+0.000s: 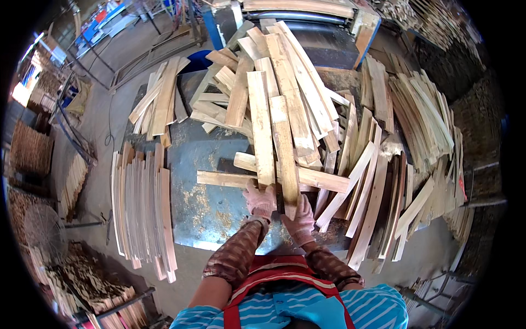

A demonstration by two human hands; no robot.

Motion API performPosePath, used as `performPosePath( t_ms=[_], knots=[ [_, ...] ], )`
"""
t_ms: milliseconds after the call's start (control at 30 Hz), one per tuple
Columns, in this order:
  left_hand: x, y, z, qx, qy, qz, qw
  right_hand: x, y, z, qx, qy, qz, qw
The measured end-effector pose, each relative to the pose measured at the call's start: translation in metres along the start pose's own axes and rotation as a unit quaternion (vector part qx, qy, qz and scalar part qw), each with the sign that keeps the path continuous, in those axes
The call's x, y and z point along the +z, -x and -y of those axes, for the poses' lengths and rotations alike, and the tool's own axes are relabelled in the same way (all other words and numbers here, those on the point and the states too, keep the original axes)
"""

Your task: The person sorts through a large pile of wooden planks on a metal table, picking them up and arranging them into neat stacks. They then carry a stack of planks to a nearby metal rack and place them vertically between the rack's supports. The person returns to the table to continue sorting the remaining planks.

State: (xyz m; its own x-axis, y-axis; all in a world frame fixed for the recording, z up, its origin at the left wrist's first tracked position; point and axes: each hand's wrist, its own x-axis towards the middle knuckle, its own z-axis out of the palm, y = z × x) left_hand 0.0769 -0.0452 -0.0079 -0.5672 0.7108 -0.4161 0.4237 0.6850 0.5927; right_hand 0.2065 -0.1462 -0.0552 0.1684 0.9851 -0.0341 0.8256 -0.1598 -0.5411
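Grey tabletop point(189, 225) | slat stack point(139, 203) left | board point(224, 179) crosswise under two planks point(285, 148) | left fingers point(253, 193), right fingers point(304, 211) gripping one each

Pale tan wooden slats point(282, 140), pink gloves point(259, 202), brown patterned sleeves point(235, 251), red apron point(278, 262) (whitish edging), blue-and-white striped shirt point(375, 307)

Wooden boards point(286, 90) lie heaped on the worktable point(189, 164), with a slat row point(141, 205) along its left edge, a slat stack point(423, 118) to its right, a roller machine point(312, 24) behind it and a fan point(45, 227) farther left.
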Motion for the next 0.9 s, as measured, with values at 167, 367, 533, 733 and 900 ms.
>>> performPosePath(
  t_ms=[167, 367, 533, 733, 900],
  knots=[
    [0.026, 0.010, 0.028, 0.053, 0.175, 0.123, 0.975, 0.037, -0.009, -0.007, 0.081, 0.054, -0.014, 0.995],
    [-0.016, -0.039, 0.073, 0.023, 0.410, 0.420, 0.809, -0.032, -0.001, -0.008, 0.166, -0.416, 0.000, 0.894],
    [-0.108, -0.061, 0.112, 0.022, 0.354, 0.380, 0.854, -0.068, 0.015, 0.034, 0.152, -0.570, 0.033, 0.806],
    [-0.163, -0.045, 0.168, 0.033, 0.431, 0.296, 0.852, -0.048, 0.015, 0.083, 0.168, -0.634, 0.044, 0.754],
    [-0.131, -0.074, 0.287, -0.104, 0.575, 0.313, 0.749, -0.021, -0.011, 0.119, 0.228, -0.630, 0.048, 0.741]
  ],
)
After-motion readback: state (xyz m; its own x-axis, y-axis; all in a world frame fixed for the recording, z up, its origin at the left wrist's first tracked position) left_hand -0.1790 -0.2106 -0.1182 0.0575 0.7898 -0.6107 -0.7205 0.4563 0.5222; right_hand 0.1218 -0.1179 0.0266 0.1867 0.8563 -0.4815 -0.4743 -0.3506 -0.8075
